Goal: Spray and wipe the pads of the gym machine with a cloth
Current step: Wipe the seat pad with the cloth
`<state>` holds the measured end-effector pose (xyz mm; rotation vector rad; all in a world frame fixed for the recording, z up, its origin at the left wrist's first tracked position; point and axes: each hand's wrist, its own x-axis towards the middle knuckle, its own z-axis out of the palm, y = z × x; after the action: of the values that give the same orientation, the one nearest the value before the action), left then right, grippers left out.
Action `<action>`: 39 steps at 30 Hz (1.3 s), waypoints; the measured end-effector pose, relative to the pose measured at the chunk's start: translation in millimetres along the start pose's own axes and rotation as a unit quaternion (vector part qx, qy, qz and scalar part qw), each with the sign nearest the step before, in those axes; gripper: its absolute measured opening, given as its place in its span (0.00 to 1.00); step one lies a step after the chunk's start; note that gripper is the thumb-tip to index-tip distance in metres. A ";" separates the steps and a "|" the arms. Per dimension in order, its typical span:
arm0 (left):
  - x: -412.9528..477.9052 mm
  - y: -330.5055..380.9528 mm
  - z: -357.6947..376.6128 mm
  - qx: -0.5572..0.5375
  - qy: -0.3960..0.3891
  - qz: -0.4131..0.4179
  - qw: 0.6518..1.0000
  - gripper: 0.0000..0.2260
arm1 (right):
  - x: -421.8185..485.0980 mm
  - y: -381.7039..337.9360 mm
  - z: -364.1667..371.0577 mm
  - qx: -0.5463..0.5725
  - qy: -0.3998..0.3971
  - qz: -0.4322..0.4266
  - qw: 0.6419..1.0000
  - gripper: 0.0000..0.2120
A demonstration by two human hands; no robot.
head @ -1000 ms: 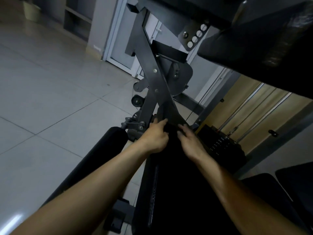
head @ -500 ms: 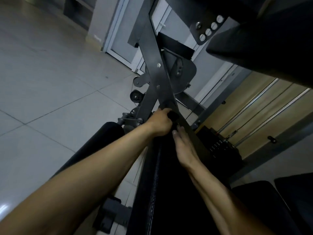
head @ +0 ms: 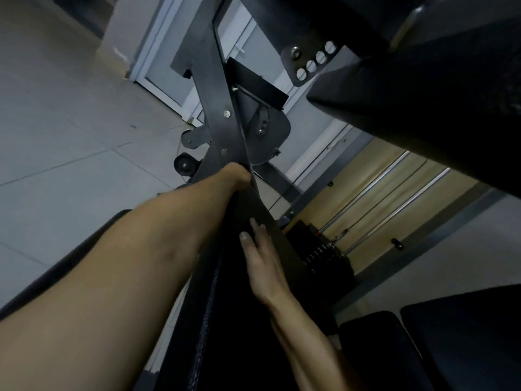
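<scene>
A long black pad (head: 225, 328) of the gym machine runs away from me down the middle of the view. My left hand (head: 236, 176) is at its far end, by the grey metal frame (head: 214, 108), its fingers curled over the edge and mostly hidden. It seems to grip a dark cloth (head: 270, 218) that is hard to tell from the pad. My right hand (head: 262, 263) lies flat, fingers straight, on the dark surface further back. No spray bottle is in view.
A large black pad (head: 423, 108) hangs overhead at the upper right. A black roller pad (head: 31, 292) lies under my left arm. The weight stack (head: 318, 249) with chrome guide rods stands to the right, with two more black pads (head: 465, 340) at the bottom right. Tiled floor spreads left.
My left hand has pushed further along the pad to its far end by the frame. My right hand has slid back towards me and lies flat. The view has moved closer.
</scene>
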<state>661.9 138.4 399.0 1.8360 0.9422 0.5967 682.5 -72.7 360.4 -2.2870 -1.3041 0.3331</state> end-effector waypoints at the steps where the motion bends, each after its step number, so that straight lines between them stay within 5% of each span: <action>1: 4.7 -2.0 -1.6 -0.004 0.002 -0.003 1.000 0.16 | -0.7 0.0 1.6 0.004 -0.001 -0.001 1.000 0.29; 20: -11.4 -42.0 1.8 -0.158 0.037 -0.031 0.986 0.19 | -1.9 -0.6 4.0 -0.003 0.016 -0.008 1.000 0.28; 26: -77.0 -48.2 8.0 -0.149 0.019 0.034 0.988 0.13 | 0.0 1.9 5.2 -0.004 0.023 -0.011 1.000 0.30; 33: -44.3 -23.9 -1.2 -0.135 0.013 -0.027 0.990 0.16 | 5.6 2.3 1.9 0.009 0.012 0.009 1.000 0.30; 39: -134.4 -37.9 -1.2 -0.139 0.011 0.023 0.990 0.15 | 7.1 -0.1 2.7 0.023 0.020 0.006 1.000 0.28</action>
<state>569.4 39.3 365.3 1.6077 0.7891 0.7392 685.0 -65.7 358.4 -2.2514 -1.2517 0.3169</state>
